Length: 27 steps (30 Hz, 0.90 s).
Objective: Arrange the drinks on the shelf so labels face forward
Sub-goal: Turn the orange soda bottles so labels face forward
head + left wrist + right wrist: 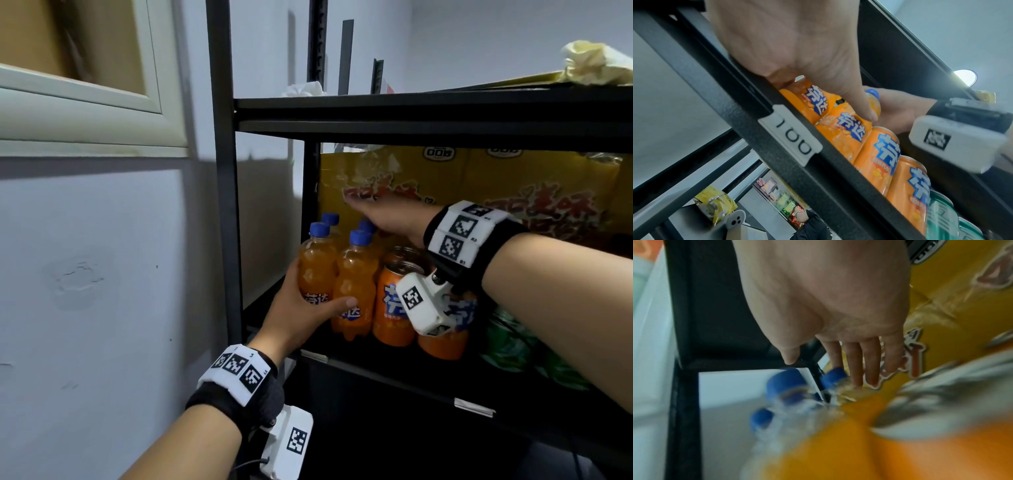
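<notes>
The front-left orange soda bottle (317,270), at the left end of the black metal shelf (394,373), is gripped low on its body by the left hand (301,315), fingers behind and thumb curled across the label. The right hand (387,219), at about 1 o'clock from it, is stretched nearly flat over the blue caps of the rear bottles (366,228), nothing enclosed. Orange soda cans (394,308) are lined up just right of the bottles, green cans (941,216) beyond.

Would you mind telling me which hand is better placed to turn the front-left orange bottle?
Left. The left hand already wraps the front-left orange bottle, thumb across its label. The right hand reaches open-fingered over the rear blue caps, gripping nothing.
</notes>
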Motion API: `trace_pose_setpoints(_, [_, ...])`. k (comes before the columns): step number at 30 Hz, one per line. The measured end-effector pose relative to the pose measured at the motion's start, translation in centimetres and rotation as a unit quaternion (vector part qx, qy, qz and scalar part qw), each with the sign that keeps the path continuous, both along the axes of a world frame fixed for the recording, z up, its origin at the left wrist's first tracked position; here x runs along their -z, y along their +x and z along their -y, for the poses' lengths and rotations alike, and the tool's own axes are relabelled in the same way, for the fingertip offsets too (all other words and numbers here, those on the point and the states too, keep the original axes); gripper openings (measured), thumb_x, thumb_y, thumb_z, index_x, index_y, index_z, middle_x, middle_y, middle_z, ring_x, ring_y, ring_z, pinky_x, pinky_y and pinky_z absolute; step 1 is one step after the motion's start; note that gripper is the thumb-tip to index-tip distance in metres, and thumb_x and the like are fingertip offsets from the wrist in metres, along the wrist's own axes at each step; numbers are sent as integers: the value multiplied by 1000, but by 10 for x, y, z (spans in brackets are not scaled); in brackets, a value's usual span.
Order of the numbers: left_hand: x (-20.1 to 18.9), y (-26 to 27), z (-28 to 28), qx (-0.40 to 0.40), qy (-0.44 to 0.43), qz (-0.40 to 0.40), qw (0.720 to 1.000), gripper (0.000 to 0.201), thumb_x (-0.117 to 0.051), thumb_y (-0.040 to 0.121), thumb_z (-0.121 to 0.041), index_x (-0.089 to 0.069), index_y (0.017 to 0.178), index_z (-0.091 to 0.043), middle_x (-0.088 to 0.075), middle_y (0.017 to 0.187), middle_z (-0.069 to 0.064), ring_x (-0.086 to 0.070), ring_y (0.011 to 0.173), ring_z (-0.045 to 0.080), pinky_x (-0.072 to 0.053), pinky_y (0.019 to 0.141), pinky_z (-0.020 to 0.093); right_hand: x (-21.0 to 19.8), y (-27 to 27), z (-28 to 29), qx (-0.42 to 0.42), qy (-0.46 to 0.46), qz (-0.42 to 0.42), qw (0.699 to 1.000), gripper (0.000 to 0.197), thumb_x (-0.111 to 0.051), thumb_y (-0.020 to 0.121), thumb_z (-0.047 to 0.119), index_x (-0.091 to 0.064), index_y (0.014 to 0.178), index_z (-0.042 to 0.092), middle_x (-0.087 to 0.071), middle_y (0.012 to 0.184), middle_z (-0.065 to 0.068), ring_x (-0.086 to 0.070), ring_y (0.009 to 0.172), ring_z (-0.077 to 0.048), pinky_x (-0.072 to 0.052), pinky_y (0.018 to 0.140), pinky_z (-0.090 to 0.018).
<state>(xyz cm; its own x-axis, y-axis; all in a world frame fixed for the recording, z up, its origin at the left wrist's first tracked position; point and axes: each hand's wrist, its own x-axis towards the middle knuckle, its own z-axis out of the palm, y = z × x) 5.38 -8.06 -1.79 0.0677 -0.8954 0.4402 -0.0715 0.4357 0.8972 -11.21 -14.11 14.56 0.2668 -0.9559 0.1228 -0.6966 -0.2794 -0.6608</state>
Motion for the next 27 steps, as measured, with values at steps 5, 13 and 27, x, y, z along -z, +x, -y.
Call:
trace_pose_setpoints(5, [0, -1, -4, 0, -7, 2, 1000, 101, -100, 49, -49, -43, 133, -56, -68, 123, -27, -68, 112, 0, -57, 82, 16, -30, 40, -8, -23, -47, -36, 998, 44, -60, 101, 42, -62, 131, 10, -65, 121, -9, -61, 111, -26, -52, 97, -40])
trace_pose_setpoints(13, [0, 2, -2, 0, 4, 11, 1000, 102, -101, 46, -51, -44, 130, -56, -69, 123, -25, -68, 112, 1, -55, 96, 32, -22, 66, -4, -16, -88, -292, 952, 31, -47, 100, 3, -50, 70, 12, -51, 75, -7, -43, 62, -18, -34, 50, -26])
trace_pose_setpoints(27, [1, 3, -2, 9, 0, 13, 1000, 104, -102, 48, -47, -41, 132, -58, -67, 123, -27, -67, 114, -1, -55, 98, 33, -27, 53, -12, 15, -120, -99, 988, 35, -57, 104, 35, -61, 118, 4, -64, 109, -16, -59, 93, -25, -49, 82, -35])
